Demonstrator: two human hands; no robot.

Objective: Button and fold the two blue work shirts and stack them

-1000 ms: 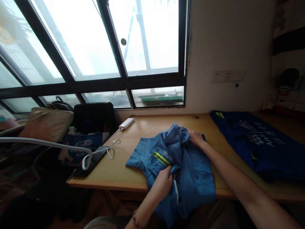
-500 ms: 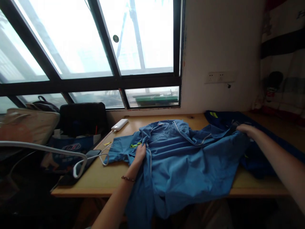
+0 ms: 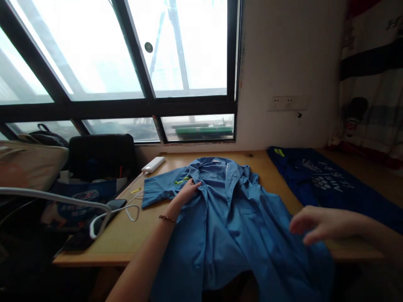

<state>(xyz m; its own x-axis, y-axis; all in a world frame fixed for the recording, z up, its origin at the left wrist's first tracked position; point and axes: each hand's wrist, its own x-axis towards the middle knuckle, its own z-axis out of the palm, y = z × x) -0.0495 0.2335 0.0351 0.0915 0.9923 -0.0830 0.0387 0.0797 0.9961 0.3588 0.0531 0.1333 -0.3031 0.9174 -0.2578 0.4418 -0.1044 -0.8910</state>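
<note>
A light blue short-sleeved shirt lies spread out on the wooden desk, collar toward the window and its hem hanging over the near edge. My left hand rests flat on the shirt's left shoulder, fingers stretched out beside the collar. My right hand hovers just above the shirt's right side with its fingers loosely apart and nothing in them.
A dark blue garment with white print lies on the desk at the right. A white power bank with its cable, a phone, a white tube and bags crowd the left. The window and wall stand behind.
The bunched shirt has been pulled open and laid flat. My right hand let go of the cloth and drew back toward me; my left hand went from gripping to lying flat.
</note>
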